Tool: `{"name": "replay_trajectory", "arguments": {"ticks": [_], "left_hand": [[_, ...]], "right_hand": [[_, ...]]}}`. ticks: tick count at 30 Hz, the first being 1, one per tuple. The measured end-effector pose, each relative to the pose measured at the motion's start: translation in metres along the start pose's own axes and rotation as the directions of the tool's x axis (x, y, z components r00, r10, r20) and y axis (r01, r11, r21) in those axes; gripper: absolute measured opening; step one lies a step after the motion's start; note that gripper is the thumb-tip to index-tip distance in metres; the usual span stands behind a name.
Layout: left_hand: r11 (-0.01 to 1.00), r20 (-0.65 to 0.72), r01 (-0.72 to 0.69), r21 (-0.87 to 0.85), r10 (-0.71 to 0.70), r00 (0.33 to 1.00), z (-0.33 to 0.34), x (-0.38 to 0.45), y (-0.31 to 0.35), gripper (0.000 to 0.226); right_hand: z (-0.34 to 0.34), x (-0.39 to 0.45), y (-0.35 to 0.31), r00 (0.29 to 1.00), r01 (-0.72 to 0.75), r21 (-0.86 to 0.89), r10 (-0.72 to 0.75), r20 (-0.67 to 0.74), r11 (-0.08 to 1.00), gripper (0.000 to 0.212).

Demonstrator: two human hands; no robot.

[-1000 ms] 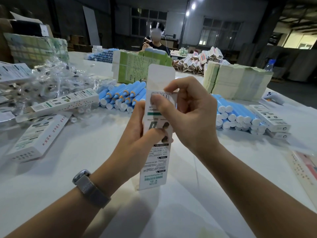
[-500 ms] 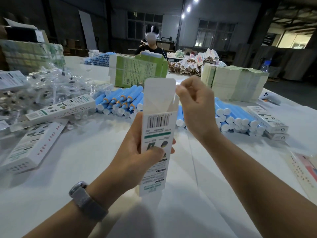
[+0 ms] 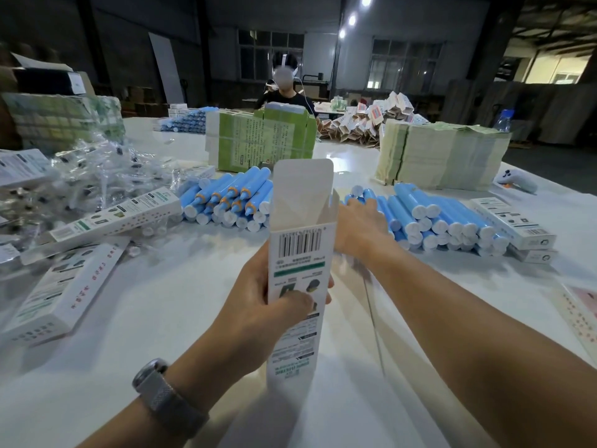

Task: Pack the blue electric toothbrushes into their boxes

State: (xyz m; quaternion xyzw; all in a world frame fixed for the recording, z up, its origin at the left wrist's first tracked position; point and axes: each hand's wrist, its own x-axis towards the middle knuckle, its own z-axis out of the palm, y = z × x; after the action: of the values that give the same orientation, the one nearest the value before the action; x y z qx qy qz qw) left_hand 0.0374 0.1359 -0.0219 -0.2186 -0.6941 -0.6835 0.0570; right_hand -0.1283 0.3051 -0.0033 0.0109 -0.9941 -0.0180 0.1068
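One box (image 3: 298, 253) is held upright in the left hand (image 3: 265, 305), fingers curled round it, top flap open, nothing seen inside. The right hand (image 3: 358, 227) is laid on the heap of blue toothbrushes (image 3: 436, 218) on the worktop (image 3: 193, 318); its fingers are hidden, so grip cannot be told. Several closed boxes (image 3: 106, 218) lie left; most toothbrushes seem unpacked.

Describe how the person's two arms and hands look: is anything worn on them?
Both forearms are bare, with no sleeves in view and no gloves. The left hand has a watch at its wrist, with a round dark case and a grey woven-looking band. The right hand and its wrist show nothing worn. No rings can be seen on the fingers that show.
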Motion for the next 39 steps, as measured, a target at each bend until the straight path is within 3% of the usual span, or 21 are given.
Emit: {"name": "replay_trajectory", "arguments": {"ticks": [6,9,11,14,17,21,23,25,29,31,33,35,39], "left_hand": [[1.0,0.003,-0.003,-0.007,0.003,1.0,0.001,0.0,0.001,0.049],[1.0,0.001,0.006,0.003,-0.006,1.0,0.002,0.001,0.001,0.051],[1.0,-0.014,0.003,0.002,-0.003,1.0,0.001,0.001,0.0,0.044],[0.999,0.002,-0.01,-0.032,0.01,1.0,0.001,0.001,0.0,0.045],[0.999,0.02,-0.026,-0.022,0.027,0.999,0.003,0.001,0.001,0.048],[0.998,0.013,-0.028,-0.052,0.029,0.999,0.004,0.001,0.0,0.047],[0.998,0.014,-0.028,-0.061,0.029,0.999,0.005,0.001,-0.001,0.043],[0.998,0.016,-0.021,-0.067,0.022,1.0,0.005,0.001,0.0,0.039],[0.997,0.033,-0.031,-0.075,0.034,0.999,0.004,0.002,-0.003,0.044],[0.996,0.036,-0.041,-0.085,0.044,0.998,0.004,0.002,-0.003,0.06],[0.995,0.04,-0.046,-0.088,0.049,0.998,0.005,0.001,-0.003,0.096],[0.993,0.038,-0.043,-0.105,0.047,0.998,0.005,0.001,-0.003,0.107],[0.993,0.045,-0.02,-0.117,0.026,0.999,0.004,0.0,-0.002,0.11]], "right_hand": [[-0.009,-0.002,-0.009,0.999,0.007,0.054,-0.005,-0.04,0.999,0.04],[-0.018,0.002,-0.009,0.999,-0.054,0.199,0.051,0.016,0.979,0.04],[-0.023,0.004,-0.006,0.99,-0.137,0.368,0.122,0.063,0.92,0.027],[-0.031,0.003,0.005,0.957,-0.277,0.685,0.259,0.132,0.674,0.013],[-0.042,-0.009,0.014,0.92,-0.321,0.904,0.32,0.226,0.283,0.004],[-0.06,-0.039,0.008,0.964,-0.138,0.977,0.204,0.17,-0.159,0.04],[-0.072,-0.063,0.001,0.991,-0.014,0.963,0.128,0.05,-0.269,0.048],[-0.085,-0.087,-0.001,0.995,0.086,0.927,0.077,-0.062,-0.365,0.041],[-0.11,-0.125,0.004,0.987,0.137,0.814,0.005,-0.163,-0.564,0.024],[-0.12,-0.138,0.005,0.958,0.196,0.802,-0.065,-0.28,-0.564,0.032],[-0.125,-0.148,0.001,0.902,0.327,0.829,-0.113,-0.417,-0.453,0.04],[-0.125,-0.153,-0.006,0.858,0.459,0.855,-0.127,-0.497,-0.241,0.046],[-0.128,-0.154,-0.008,0.835,0.551,0.814,-0.135,-0.534,0.185,0.055]]}}
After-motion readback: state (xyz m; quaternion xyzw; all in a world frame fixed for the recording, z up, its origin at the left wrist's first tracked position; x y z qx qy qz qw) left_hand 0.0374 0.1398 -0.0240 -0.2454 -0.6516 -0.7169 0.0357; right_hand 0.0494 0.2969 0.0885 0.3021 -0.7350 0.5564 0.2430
